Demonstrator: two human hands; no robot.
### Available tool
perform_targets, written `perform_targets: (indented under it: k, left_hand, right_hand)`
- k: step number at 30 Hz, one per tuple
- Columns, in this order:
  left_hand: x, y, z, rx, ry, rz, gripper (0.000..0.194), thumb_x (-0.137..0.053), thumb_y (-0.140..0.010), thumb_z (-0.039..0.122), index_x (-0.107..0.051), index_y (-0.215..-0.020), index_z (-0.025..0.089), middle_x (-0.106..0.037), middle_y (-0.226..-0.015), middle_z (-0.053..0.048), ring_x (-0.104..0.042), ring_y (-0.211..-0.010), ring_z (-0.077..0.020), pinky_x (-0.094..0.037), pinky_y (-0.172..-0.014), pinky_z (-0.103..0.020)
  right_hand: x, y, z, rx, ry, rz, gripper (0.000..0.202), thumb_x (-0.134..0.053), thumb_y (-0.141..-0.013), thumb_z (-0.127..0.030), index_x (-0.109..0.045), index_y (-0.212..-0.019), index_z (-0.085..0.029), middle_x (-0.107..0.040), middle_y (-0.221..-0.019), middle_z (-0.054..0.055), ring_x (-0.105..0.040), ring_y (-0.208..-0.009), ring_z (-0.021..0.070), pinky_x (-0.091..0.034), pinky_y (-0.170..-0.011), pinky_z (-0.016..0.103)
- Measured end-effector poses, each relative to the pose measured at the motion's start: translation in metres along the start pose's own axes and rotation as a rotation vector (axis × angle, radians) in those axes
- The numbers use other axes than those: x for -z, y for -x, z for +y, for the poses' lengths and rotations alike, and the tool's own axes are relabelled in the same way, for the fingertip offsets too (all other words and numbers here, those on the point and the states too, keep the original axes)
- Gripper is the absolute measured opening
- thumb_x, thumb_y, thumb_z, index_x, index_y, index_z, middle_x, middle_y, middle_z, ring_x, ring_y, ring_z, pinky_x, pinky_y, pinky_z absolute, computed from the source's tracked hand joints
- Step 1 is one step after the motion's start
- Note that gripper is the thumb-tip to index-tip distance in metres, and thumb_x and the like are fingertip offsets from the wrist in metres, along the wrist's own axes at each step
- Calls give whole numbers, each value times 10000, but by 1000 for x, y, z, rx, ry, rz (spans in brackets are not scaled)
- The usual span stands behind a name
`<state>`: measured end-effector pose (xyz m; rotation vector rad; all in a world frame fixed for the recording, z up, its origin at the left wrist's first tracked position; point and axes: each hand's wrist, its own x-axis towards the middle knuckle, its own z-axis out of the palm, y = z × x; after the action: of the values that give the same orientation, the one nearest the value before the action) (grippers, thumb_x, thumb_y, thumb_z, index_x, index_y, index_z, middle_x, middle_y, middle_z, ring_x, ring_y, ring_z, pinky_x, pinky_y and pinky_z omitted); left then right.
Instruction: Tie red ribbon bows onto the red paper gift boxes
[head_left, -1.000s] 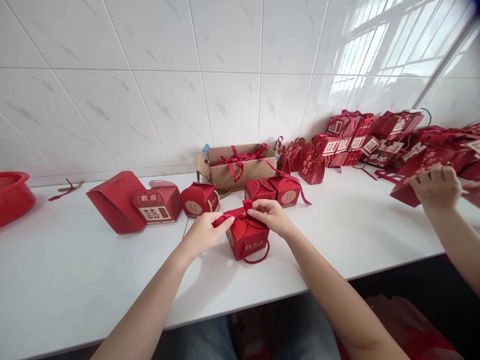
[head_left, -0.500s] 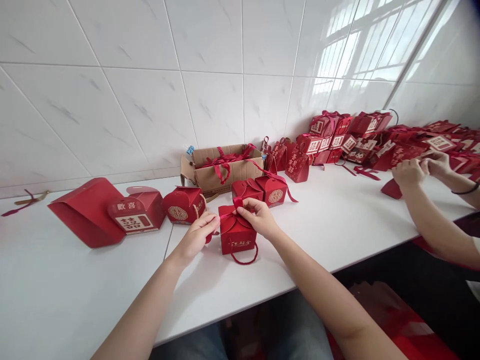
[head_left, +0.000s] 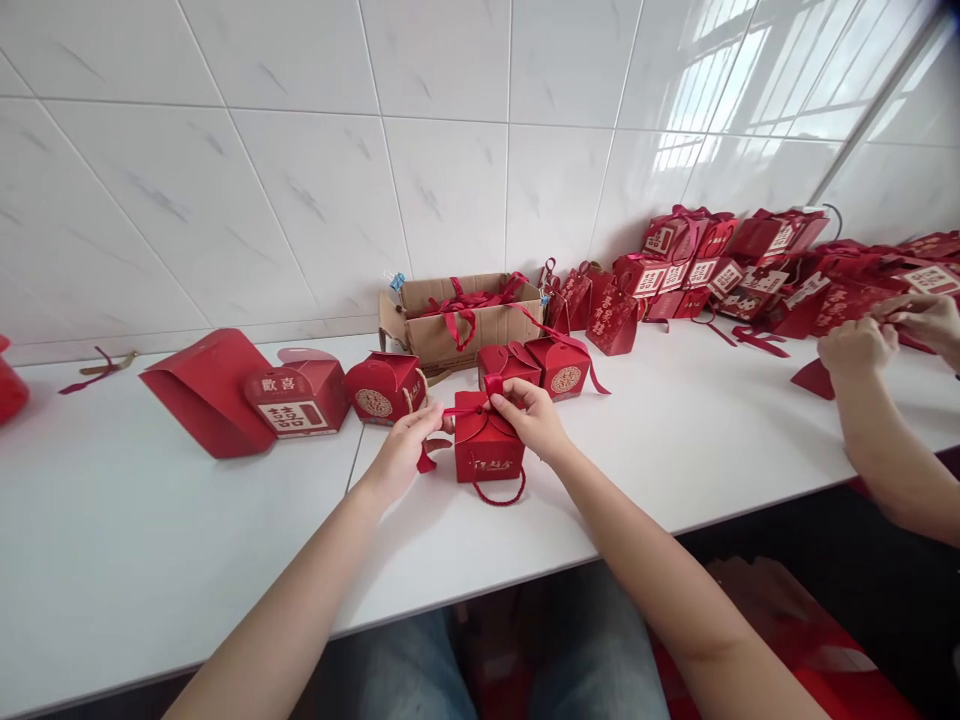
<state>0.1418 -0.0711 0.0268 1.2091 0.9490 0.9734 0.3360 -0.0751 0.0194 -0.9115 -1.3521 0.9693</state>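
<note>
A small red gift box point(head_left: 490, 458) stands on the white table in front of me, its rope handle point(head_left: 501, 500) hanging down the near side. Red ribbon point(head_left: 466, 411) crosses its top, with a loop standing up at the middle. My left hand point(head_left: 409, 440) pinches one ribbon end, pulled out to the left of the box; a tail dangles below the fingers. At the top of the box, my right hand point(head_left: 534, 415) pinches the ribbon at the loop. Part of the knot is hidden by the right fingers.
Behind stands a cardboard box point(head_left: 442, 335) of red ribbons. Red boxes sit to the left point(head_left: 300, 400) and just behind point(head_left: 562, 368). Many finished-looking red boxes point(head_left: 675, 270) are stacked along the wall. At right, a co-worker's hands point(head_left: 859, 350) handle a red piece.
My left hand has drawn the ribbon further left from the box, so more of it shows stretched. My right hand stays at the loop. The camera view has shifted left.
</note>
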Motion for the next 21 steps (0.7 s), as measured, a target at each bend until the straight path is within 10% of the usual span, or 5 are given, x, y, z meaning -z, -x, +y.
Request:
perform_targets:
  k: [12,21]
  left_hand:
    - [3,-4,1,-18,24,71,290,-649,-761,443,-691,-777,156,-707,-835,-75,-660,-827,-209,-514,-760,-325]
    - [3,20,55,-401,-980,-29,308,-591,-806,488,-661,-960,231,-674,-865,-20,-596,-763,-179,-474,-705,-297]
  right_hand:
    - [17,2,-11,-92,-27,-271,259,-636,-807,-438,-550,-812,-194,-675,-880,40,-616,-817,150,-501,-752,298]
    - [6,4,-20,-74,223,-34,162,-574,-798,-318,-624,-748,-173,-710,-776,47,-655,-754,175,-491,-733,298]
